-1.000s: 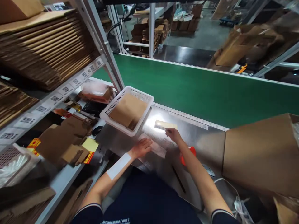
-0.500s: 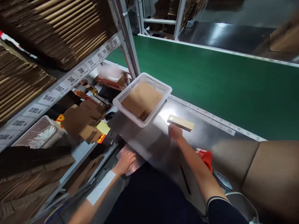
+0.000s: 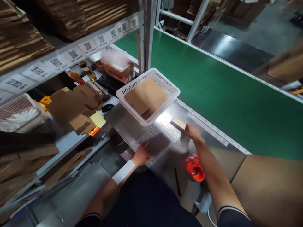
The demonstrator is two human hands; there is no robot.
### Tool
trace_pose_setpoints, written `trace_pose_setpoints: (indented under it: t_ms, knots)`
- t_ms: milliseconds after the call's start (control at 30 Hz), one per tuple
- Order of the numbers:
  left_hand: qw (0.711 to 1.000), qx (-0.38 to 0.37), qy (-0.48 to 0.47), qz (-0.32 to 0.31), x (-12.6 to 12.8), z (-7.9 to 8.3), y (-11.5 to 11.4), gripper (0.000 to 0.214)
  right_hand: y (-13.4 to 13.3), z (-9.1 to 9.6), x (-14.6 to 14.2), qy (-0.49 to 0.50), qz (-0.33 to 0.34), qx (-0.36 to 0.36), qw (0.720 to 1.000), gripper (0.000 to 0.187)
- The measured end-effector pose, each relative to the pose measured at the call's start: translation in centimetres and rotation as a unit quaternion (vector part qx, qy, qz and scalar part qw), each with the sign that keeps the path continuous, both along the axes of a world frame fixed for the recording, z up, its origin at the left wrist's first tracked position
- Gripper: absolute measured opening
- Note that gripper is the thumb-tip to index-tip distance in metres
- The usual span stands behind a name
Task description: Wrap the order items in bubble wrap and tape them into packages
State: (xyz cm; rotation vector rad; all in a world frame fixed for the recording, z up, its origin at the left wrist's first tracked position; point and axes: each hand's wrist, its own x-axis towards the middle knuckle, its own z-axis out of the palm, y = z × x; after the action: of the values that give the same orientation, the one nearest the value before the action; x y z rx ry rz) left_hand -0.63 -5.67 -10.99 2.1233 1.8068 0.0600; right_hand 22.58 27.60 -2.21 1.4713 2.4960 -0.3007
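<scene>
A sheet of clear bubble wrap (image 3: 156, 138) lies spread on the steel worktable (image 3: 213, 148). My left hand (image 3: 141, 153) rests flat on the sheet's near end, fingers stretched out. My right hand (image 3: 193, 131) is wrapped round the right end of a small pale rectangular box (image 3: 178, 123), which sits at the sheet's far edge. A white perforated basket (image 3: 144, 83) with brown cardboard inside stands just beyond the box, to its left.
A red tape dispenser (image 3: 194, 169) and a dark pen (image 3: 177, 186) lie near my right forearm. A large cardboard box (image 3: 272, 186) fills the right. A green conveyor belt (image 3: 224, 94) runs behind. Shelves on the left hold flat cartons (image 3: 71, 107), a mouse (image 3: 107, 107) and a keyboard (image 3: 107, 82).
My left hand pulled the bubble wrap towards me, then moved forward and lies flat on it. My right hand went from beside the pale box to gripping its end. The camera swung left.
</scene>
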Motion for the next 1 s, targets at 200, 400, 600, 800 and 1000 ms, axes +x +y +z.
trace_pose_setpoints:
  t_ms: [200,400,600,800,1000]
  knots:
    - [0.999,0.02,-0.027,0.03,4.3,-1.2,1.8,0.059,-2.1,1.5,0.1,0.019,-0.027,-0.008,0.999,0.024]
    - [0.997,0.033,-0.055,0.042,5.2,-1.4,2.6,0.055,-8.2,0.1,-3.7,-0.017,-0.015,-0.035,0.999,0.026]
    - [0.996,0.023,-0.068,0.045,5.1,-1.2,2.6,0.059,-8.9,-1.5,-5.2,-0.041,-0.024,-0.028,0.998,0.023]
    - [0.997,-0.001,-0.069,0.044,4.9,-0.6,2.6,0.061,-8.7,-1.9,-4.8,-0.026,-0.015,-0.042,0.999,0.026]
    - [0.998,-0.017,-0.04,0.036,5.0,0.7,3.3,0.055,-8.3,-2.1,-4.6,-0.026,-0.013,-0.06,0.998,0.029]
